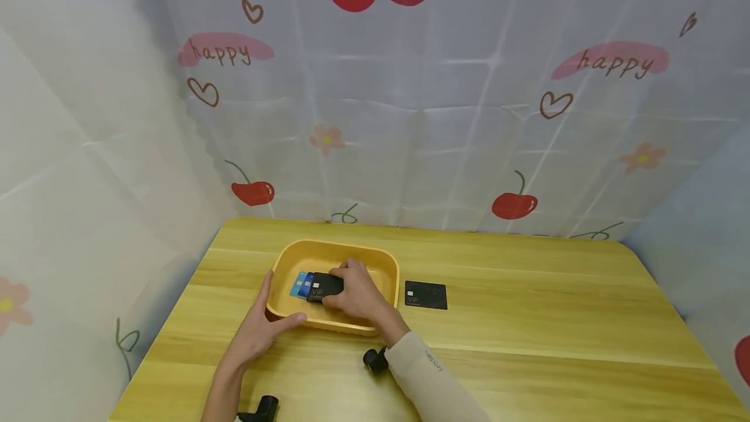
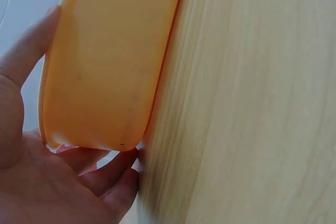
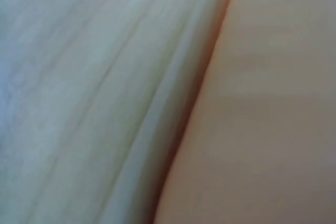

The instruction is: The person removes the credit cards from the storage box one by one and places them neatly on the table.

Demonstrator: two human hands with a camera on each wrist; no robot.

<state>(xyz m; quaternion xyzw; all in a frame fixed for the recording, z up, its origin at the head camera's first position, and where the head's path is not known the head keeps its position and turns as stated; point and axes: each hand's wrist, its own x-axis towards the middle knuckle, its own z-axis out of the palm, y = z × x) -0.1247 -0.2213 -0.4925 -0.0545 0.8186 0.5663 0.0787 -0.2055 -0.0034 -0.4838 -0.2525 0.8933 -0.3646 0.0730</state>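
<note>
A yellow plastic basket (image 1: 375, 256) stands on the table, its outer wall filling the upper left of the left wrist view. My left hand (image 1: 256, 331) grips its near left corner, thumb at the front rim and fingers round the left end. Inside the basket, my right hand (image 1: 356, 292) pinches the right end of a black VIP card (image 1: 323, 285). Blue cards (image 1: 299, 284) lie partly under that card, fanned out to the left. Another black VIP card (image 1: 426, 295) lies flat on the table just right of the basket. The right wrist view shows only blurred, close surfaces.
The wood-grain table (image 1: 527, 344) reaches back to a white curtain (image 1: 422, 148) printed with cherries, hearts and flowers. Black wrist-worn devices show near the right sleeve (image 1: 430, 376) and beside the left wrist.
</note>
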